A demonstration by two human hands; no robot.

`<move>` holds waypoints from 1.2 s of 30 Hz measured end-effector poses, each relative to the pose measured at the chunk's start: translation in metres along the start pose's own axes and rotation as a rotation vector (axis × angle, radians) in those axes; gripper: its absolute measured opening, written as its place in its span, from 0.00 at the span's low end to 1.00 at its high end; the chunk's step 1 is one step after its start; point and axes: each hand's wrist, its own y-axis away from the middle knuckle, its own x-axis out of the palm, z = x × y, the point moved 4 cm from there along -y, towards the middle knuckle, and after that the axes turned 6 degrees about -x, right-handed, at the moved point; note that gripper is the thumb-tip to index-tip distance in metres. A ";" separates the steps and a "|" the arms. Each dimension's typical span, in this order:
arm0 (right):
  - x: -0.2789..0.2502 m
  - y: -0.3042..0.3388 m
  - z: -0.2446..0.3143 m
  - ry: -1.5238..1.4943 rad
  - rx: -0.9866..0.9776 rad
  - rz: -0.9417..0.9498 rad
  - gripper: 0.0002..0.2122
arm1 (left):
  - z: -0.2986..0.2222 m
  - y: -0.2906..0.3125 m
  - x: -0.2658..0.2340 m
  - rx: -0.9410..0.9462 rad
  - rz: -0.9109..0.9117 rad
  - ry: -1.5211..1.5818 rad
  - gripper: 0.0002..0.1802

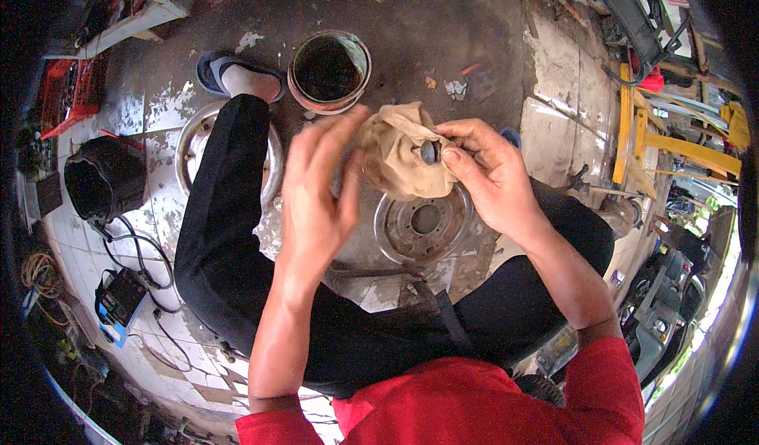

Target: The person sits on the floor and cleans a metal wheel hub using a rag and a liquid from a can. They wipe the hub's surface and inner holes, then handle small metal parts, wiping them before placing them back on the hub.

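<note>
A crumpled tan cloth (407,172) hangs in front of me, over the upper part of a round metal wheel rim (385,235). My right hand (498,184) pinches the cloth's right side between thumb and fingers. Against the cloth, by the right thumb, sits a small dark round part (430,152), its kind unclear. My left hand (320,180) is just left of the cloth, fingers raised and apart, slightly blurred by motion, with nothing visible in them.
A bucket of dark liquid (329,73) stands on the floor beyond my hands. Another wheel rim (273,156) lies beside my left leg. A black cylindrical container (103,178) and a cabled black-and-blue box (120,302) are at left. A yellow frame (624,128) stands at right.
</note>
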 end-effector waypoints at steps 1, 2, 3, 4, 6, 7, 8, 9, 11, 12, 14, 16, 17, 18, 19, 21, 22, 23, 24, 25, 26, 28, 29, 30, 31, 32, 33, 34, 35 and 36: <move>0.001 0.001 -0.002 -0.041 0.036 0.002 0.08 | -0.010 -0.001 -0.002 0.026 0.055 0.132 0.18; 0.001 0.002 -0.005 -0.079 0.073 0.004 0.07 | -0.021 0.000 -0.001 0.039 0.110 0.228 0.18; 0.002 0.002 -0.007 -0.101 0.055 0.011 0.07 | -0.024 0.004 0.005 -0.065 0.149 0.375 0.18; 0.005 0.002 -0.007 -0.125 0.036 0.018 0.07 | -0.021 0.006 0.009 -0.130 0.133 0.414 0.18; 0.008 0.003 -0.006 -0.073 -0.048 0.044 0.08 | -0.012 0.014 0.019 -0.259 0.128 0.502 0.18; 0.009 0.004 -0.005 0.001 -0.113 0.060 0.08 | -0.009 0.017 0.024 -0.323 0.142 0.552 0.18; 0.010 0.004 -0.004 0.075 -0.179 0.075 0.08 | -0.007 0.019 0.027 -0.387 0.156 0.602 0.18; 0.011 0.004 -0.004 0.085 -0.170 0.068 0.08 | -0.007 0.019 0.026 -0.359 0.146 0.579 0.18; 0.010 0.002 -0.002 0.106 -0.154 0.057 0.08 | -0.008 0.017 0.024 -0.303 0.122 0.535 0.18; 0.010 0.001 -0.003 0.018 -0.088 0.058 0.08 | -0.008 0.017 0.023 -0.282 0.117 0.506 0.18; 0.010 0.001 -0.006 -0.153 0.043 0.058 0.07 | -0.010 0.015 0.020 -0.239 0.109 0.450 0.18; 0.007 0.000 -0.008 -0.144 0.059 0.068 0.08 | -0.013 0.014 0.016 -0.173 0.076 0.409 0.18; 0.007 0.001 -0.008 -0.139 0.067 0.074 0.09 | -0.014 0.014 0.015 -0.140 0.060 0.389 0.18; 0.008 0.001 -0.006 -0.159 0.048 0.061 0.09 | -0.012 0.014 0.015 -0.169 0.047 0.424 0.18; 0.011 0.001 -0.003 -0.181 0.030 0.050 0.09 | -0.009 0.014 0.017 -0.199 0.034 0.458 0.17; 0.012 0.001 -0.002 -0.150 0.014 0.046 0.10 | -0.006 0.015 0.018 -0.226 0.035 0.493 0.17; 0.009 0.002 -0.004 -0.098 0.017 0.055 0.10 | -0.005 0.016 0.018 -0.225 0.048 0.495 0.16; 0.007 0.002 -0.005 -0.046 0.020 0.063 0.10 | -0.004 0.016 0.019 -0.223 0.062 0.498 0.16; 0.007 0.001 -0.006 0.033 -0.004 0.074 0.10 | -0.004 0.017 0.019 -0.204 0.076 0.475 0.17; 0.005 -0.001 -0.006 0.114 -0.028 0.082 0.10 | -0.003 0.017 0.018 -0.183 0.092 0.454 0.17; 0.004 -0.001 -0.005 0.195 -0.052 0.090 0.10 | -0.003 0.017 0.019 -0.162 0.108 0.434 0.18; 0.009 -0.003 -0.003 0.060 -0.073 0.035 0.09 | -0.004 0.017 0.020 -0.186 0.054 0.470 0.17; 0.011 -0.003 -0.001 -0.008 -0.084 0.008 0.09 | -0.004 0.017 0.021 -0.197 0.027 0.487 0.16; 0.010 -0.003 0.000 0.083 -0.092 0.035 0.09 | -0.006 0.017 0.020 -0.177 0.029 0.458 0.16; 0.007 -0.004 0.000 0.174 -0.098 0.064 0.09 | -0.007 0.017 0.019 -0.158 0.031 0.430 0.16; 0.005 -0.004 0.001 0.266 -0.103 0.092 0.10 | -0.007 0.017 0.018 -0.140 0.034 0.402 0.16; 0.004 -0.005 0.002 0.295 -0.067 0.127 0.10 | -0.008 0.015 0.017 -0.113 0.033 0.374 0.16; 0.003 -0.006 0.006 0.326 -0.033 0.159 0.11 | -0.011 0.014 0.015 -0.083 0.032 0.346 0.16; 0.003 -0.006 0.007 0.356 0.000 0.191 0.11 | -0.012 0.013 0.014 -0.052 0.031 0.317 0.16; 0.004 -0.006 0.007 0.243 -0.033 0.132 0.12 | -0.011 0.013 0.014 -0.066 0.036 0.326 0.16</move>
